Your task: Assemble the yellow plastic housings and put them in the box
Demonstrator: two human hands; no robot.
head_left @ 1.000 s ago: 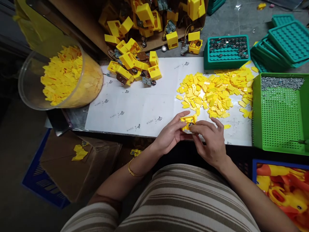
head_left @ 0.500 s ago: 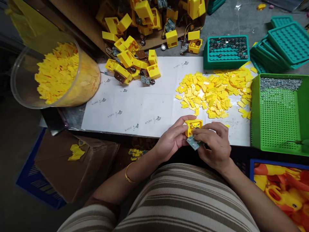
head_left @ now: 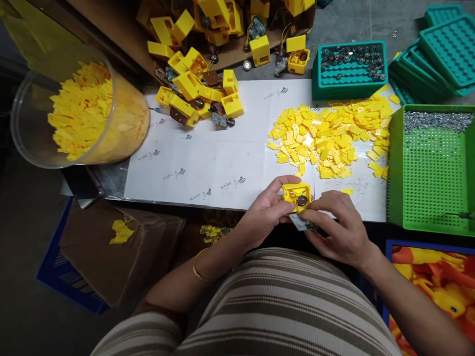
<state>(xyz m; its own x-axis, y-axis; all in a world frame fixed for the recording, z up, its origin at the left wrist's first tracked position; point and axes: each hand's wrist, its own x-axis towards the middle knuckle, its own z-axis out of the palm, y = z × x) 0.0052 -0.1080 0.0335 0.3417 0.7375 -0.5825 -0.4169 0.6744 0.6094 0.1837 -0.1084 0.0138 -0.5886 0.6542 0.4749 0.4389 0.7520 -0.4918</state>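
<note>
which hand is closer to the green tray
Right. The right hand, pinching a small board, is just left of the green tray with a gap between them; the left hand, holding the yellow box, lies farther left.

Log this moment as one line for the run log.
left hand: holds yellow housing | right hand: pinches small circuit board just below it | nearby: pile of yellow clips, green tray

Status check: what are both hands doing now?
Left hand grips small yellow plastic box. Right hand pinches small green circuit board beneath it. Pile of yellow plastic chips beyond.
</note>
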